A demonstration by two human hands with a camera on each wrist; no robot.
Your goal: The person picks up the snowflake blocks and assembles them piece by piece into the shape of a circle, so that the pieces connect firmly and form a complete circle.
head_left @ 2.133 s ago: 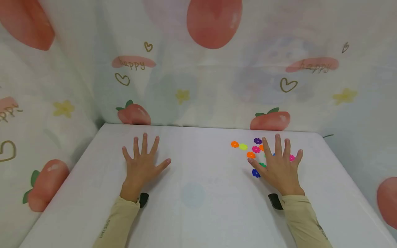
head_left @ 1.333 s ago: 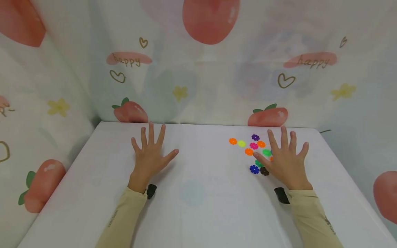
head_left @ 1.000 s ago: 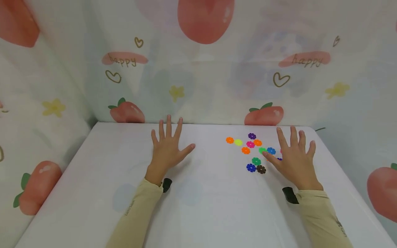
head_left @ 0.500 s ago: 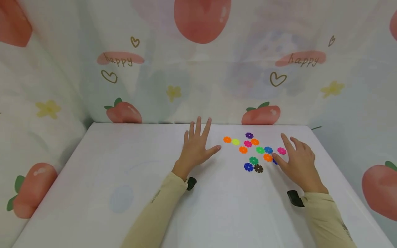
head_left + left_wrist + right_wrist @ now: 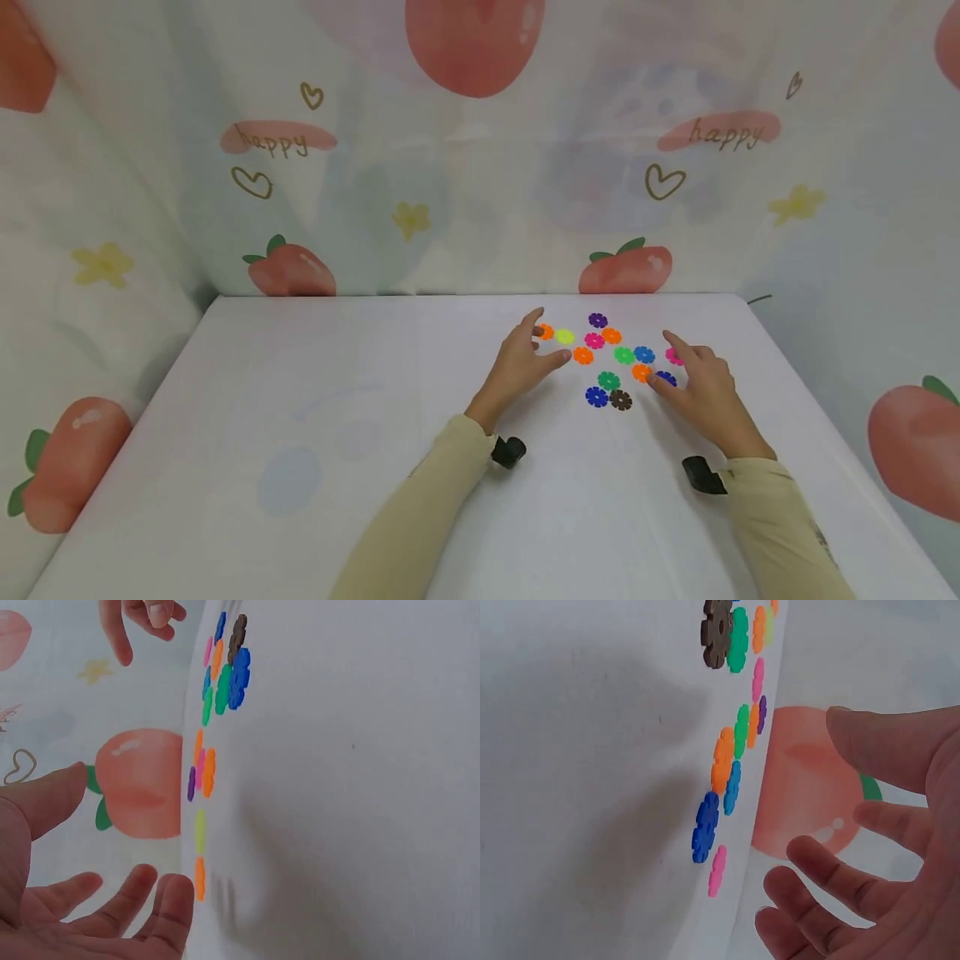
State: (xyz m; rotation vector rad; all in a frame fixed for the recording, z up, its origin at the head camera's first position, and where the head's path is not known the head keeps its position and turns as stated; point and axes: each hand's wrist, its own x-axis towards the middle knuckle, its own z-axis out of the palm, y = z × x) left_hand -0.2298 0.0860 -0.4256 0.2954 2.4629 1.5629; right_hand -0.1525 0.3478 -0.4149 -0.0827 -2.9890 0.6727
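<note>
Several flat, notched plastic discs, like snowflake building discs, lie scattered at the back right of the white table. At their left end are an orange disc (image 5: 547, 332) and a yellow-green disc (image 5: 565, 337); my left hand (image 5: 521, 358) hovers beside these, fingers loosely bent, thumb apart, holding nothing. Over the right end hangs my right hand (image 5: 708, 392), relaxed with thumb and index finger spread, near a blue disc (image 5: 706, 828) and a pink disc (image 5: 717, 871). Toward the front of the group lie a brown disc (image 5: 620, 400), a dark blue disc (image 5: 597, 397) and a green disc (image 5: 609, 380).
The white table (image 5: 360, 467) meets a fruit-printed curtain (image 5: 480, 208) along its back edge. More curtain hangs at both sides. A dark wrist device (image 5: 510, 452) sits at my left wrist, another wrist device (image 5: 703, 475) at the right one.
My left hand has moved far right across the table to the discs, its spread fingers now bent. The right hand shifted slightly right and its fingers have relaxed. The discs stay where they lay.
</note>
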